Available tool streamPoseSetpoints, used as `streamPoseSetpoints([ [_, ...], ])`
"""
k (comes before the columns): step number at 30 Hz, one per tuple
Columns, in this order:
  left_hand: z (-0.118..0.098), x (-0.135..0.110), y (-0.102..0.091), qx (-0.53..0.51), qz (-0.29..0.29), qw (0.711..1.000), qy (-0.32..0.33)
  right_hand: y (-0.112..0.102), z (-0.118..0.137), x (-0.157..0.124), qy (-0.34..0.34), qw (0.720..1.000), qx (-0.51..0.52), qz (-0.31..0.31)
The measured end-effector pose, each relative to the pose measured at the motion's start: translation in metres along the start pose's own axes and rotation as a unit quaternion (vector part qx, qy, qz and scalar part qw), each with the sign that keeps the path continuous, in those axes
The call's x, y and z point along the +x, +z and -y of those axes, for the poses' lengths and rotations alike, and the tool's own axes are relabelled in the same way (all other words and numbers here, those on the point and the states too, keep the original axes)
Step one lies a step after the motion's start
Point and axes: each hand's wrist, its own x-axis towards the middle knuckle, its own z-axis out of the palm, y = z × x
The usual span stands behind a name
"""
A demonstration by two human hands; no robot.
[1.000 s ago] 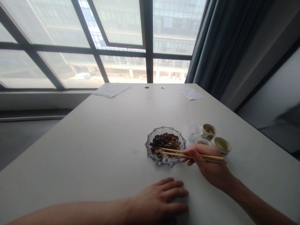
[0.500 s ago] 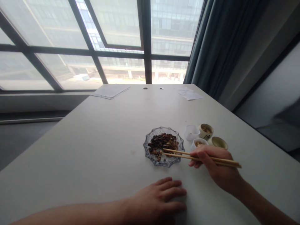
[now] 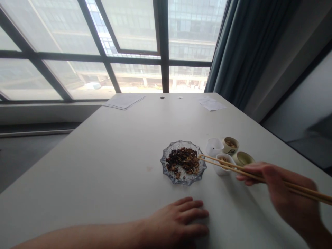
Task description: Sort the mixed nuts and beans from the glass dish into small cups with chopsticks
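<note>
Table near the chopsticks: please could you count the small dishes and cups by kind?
Glass dish: 1
White cups: 2
Beige cups: 2
Total: 5

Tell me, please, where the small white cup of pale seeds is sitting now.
In the head view, the small white cup sits just right of the scalloped glass dish, beneath the wooden chopsticks.
</note>
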Motion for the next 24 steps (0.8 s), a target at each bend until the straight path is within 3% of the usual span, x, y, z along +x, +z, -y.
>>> streamPoseSetpoints([
  [2,-0.001,0.000,-0.001,-0.002,0.005,1.000,-0.001,-0.024,0.000,0.000,0.006,0.996,-0.036,-0.078],
  [4,-0.002,0.001,-0.002,-0.002,0.009,1.000,-0.006,-0.042,-0.001,0.001,0.026,0.991,-0.067,-0.117],
  [8,-0.003,0.002,-0.006,-0.007,0.015,1.000,-0.018,-0.052,-0.002,0.005,0.084,0.990,-0.077,-0.088],
  [14,0.000,0.003,-0.009,-0.013,0.033,0.999,-0.021,-0.040,0.026,0.022,0.043,0.996,-0.024,-0.073],
  [17,0.000,0.004,-0.009,-0.006,0.031,0.999,-0.021,-0.018,0.042,0.037,-0.022,0.998,-0.022,0.058],
  [20,-0.001,0.003,-0.008,0.002,0.027,0.999,-0.024,0.019,0.048,0.054,-0.072,0.962,-0.080,0.251],
  [24,0.000,0.004,-0.009,0.006,0.031,0.999,-0.017,0.070,0.049,0.073,-0.096,0.933,-0.082,0.338],
])
